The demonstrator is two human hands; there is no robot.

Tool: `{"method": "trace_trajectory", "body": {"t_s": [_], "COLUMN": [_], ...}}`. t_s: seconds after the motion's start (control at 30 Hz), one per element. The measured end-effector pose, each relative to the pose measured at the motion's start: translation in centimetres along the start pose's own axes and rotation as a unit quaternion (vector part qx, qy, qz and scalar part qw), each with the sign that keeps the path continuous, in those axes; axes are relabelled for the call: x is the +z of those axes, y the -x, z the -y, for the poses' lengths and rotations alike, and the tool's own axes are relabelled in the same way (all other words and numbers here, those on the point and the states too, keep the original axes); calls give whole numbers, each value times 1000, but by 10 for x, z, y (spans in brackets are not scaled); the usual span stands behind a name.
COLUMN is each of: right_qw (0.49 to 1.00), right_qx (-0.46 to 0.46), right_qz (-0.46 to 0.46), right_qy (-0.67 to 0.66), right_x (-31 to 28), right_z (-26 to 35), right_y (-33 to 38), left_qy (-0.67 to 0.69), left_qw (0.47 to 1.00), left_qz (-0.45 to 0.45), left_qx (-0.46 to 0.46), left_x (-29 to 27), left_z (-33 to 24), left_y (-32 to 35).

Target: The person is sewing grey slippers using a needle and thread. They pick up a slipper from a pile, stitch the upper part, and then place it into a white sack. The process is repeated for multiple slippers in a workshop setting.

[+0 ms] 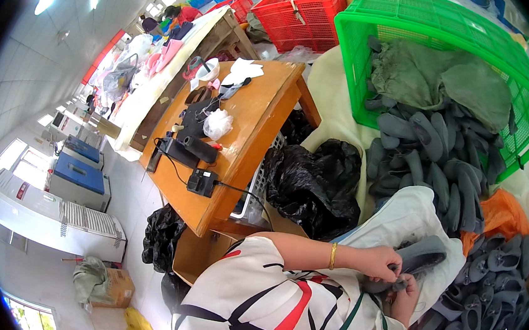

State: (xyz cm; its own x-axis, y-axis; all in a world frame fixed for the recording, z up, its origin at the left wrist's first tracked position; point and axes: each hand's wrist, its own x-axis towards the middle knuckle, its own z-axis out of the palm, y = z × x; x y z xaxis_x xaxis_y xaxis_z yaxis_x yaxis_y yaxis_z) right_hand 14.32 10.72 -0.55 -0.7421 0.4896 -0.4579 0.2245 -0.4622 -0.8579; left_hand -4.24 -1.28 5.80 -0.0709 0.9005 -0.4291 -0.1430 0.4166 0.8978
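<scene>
My left hand [384,264], with a gold bracelet at its wrist, is closed in a pinch at the near end of a dark grey slipper [428,255]. My right hand [405,295] is closed just below it, its fingers pinching grey material at the same end. The slipper's wide end points away to the upper right. Under it, a white cloth [385,219] lies across my lap. What exactly sits between the fingertips is too small to make out.
A tipped green crate [354,72] spills grey slippers [430,142]; more slippers [487,285] lie heaped at lower right beside an orange bag [502,214]. Left are black plastic bags [313,182] and a wooden table [250,113] bearing a black adapter [202,182]. Red crates [299,20] stand behind.
</scene>
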Motion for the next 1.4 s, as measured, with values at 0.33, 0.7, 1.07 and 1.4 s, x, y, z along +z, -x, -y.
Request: {"method": "trace_trajectory", "body": {"t_s": [0.33, 0.7, 1.07, 1.4], "right_qw": [893, 851, 871, 694], "right_qx": [-263, -407, -174, -428], "right_qz": [-39, -104, -31, -487], "right_qy": [363, 316, -459, -313], "right_x": [32, 42, -106, -331], "right_z": [29, 79, 100, 97], "right_y": [29, 31, 70, 159], "left_qy": [-136, -161, -253, -262], "left_qw": [979, 976, 927, 925], "left_qz": [-94, -103, -89, -86], "left_qx": [120, 102, 262, 262], "left_x": [15, 19, 7, -5], "left_z": [35, 49, 55, 47], "left_y": [11, 8, 8, -3]}}
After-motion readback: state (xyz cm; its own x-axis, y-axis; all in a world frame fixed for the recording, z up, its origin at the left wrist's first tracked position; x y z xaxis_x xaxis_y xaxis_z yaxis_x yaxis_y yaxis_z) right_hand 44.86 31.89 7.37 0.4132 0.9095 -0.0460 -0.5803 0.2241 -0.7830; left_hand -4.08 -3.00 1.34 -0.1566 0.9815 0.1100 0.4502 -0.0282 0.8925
